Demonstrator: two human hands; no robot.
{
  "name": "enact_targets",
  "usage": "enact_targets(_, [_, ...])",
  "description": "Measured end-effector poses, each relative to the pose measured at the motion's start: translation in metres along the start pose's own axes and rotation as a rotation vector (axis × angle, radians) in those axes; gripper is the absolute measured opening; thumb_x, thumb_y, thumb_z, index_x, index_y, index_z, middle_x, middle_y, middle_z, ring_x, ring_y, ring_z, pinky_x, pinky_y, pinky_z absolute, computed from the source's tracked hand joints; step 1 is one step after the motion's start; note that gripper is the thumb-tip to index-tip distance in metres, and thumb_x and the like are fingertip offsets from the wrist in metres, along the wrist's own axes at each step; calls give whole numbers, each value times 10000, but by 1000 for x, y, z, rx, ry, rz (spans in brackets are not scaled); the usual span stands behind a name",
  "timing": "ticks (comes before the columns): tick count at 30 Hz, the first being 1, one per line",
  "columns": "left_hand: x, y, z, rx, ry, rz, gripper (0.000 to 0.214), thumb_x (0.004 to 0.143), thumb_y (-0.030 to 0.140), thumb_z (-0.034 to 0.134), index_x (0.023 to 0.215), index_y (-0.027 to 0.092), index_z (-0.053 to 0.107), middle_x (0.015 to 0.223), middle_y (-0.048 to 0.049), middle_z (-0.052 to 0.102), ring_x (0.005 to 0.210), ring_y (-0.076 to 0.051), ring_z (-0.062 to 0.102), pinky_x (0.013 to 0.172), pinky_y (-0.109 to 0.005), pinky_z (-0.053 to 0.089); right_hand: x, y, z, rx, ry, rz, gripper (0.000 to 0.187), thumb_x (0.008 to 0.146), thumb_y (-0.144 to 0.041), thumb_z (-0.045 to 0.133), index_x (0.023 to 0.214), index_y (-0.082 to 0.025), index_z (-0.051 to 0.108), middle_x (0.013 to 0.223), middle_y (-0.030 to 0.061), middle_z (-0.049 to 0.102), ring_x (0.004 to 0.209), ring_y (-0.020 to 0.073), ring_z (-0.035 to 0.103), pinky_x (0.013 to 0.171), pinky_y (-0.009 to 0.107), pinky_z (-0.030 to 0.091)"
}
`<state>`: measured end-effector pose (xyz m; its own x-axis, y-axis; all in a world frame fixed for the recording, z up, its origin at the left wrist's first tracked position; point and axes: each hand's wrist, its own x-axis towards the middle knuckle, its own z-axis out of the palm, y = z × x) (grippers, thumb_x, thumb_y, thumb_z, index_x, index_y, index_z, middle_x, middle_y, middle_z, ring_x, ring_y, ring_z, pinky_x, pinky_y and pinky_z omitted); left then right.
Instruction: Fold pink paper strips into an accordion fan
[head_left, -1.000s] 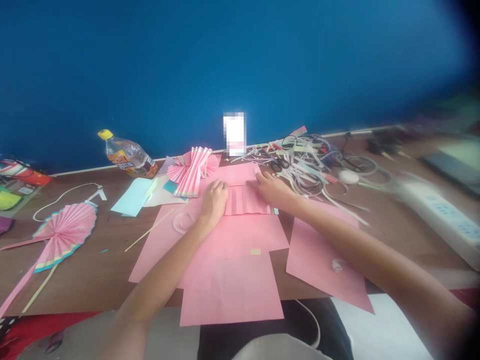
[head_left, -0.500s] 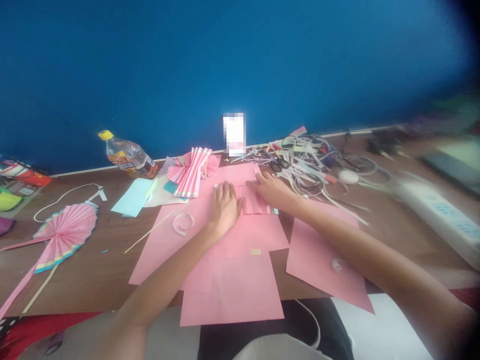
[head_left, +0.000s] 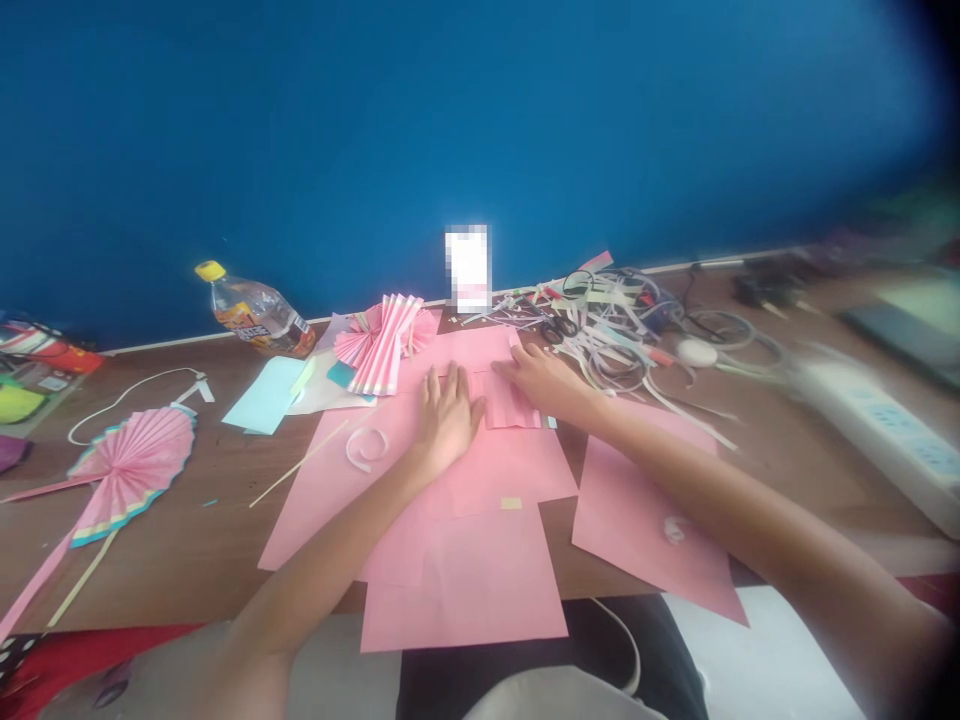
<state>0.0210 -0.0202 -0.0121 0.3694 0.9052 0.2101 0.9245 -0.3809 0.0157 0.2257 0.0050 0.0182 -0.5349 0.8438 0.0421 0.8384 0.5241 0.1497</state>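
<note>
**Left hand point(head_left: 448, 420) and right hand point(head_left: 541, 378) over creased pink paper point(head_left: 506, 406)**

We lay the left hand flat, fingers slightly spread, at the paper's left; the right hand's fingers bend over its right part, whether pinching we cannot tell. The paper lies mid-counter point(head_left: 232, 560), between our hands, over pink sheets point(head_left: 480, 590). We judge the folding partly done: creases show, but it is not gathered like the pleated fan point(head_left: 139, 460) at left. The sheets nearer us lie flat, unpleated.
</note>
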Motion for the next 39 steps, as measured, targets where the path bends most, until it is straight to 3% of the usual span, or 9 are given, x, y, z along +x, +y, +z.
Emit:
enact_targets(6, [-1,-5,2,-18,-7,21,610,968,438,292,1447,67,357,1527,-187,327,1421,-392,247,1126,-547,269,0,-1,-1,8,2,8,501,899,-66,311,1352,-196,481,1216,191,481,1030,291,461,741,344,400])
enact_targets(17, [-1,-6,3,14,-14,0,622,973,427,292,1441,20,339,1505,-262,319,1436,-374,228,1128,-529,270,0,6,1,39,11,-18,478,872,-48,355,1292,-187,537,1168,177,496,962,263,475,706,313,373])
enact_targets(23, [-4,-11,8,1,8,-2,656,968,475,280,1453,35,311,1512,-265,302,1432,-394,227,1113,-559,268,3,15,0,127,-3,-37,433,799,-3,404,1140,-140,634,1076,160,544,922,240,506,679,293,360])
enact_targets(29, [8,-2,-3,39,23,-7,571,965,397,308,1409,51,403,1446,-239,427,1398,-377,310,1149,-583,170,5,21,-2,167,3,-79,358,814,-21,410,1023,-138,676,1019,135,554,905,214,532,696,288,360])
enact_targets(34, [19,4,0,-38,-42,146,548,978,412,274,1473,188,349,1541,-144,320,1414,-362,287,1137,-593,197,5,20,-2,158,10,-65,372,844,-49,404,1085,-150,668,1032,135,554,922,218,538,697,286,367])
enact_targets(39, [18,-10,10,-58,-86,137,630,976,488,256,1483,117,308,1556,-180,266,1445,-352,221,1143,-543,240,5,22,-2,214,30,-53,352,816,-31,412,1043,-121,666,1038,135,574,925,209,547,729,285,364])
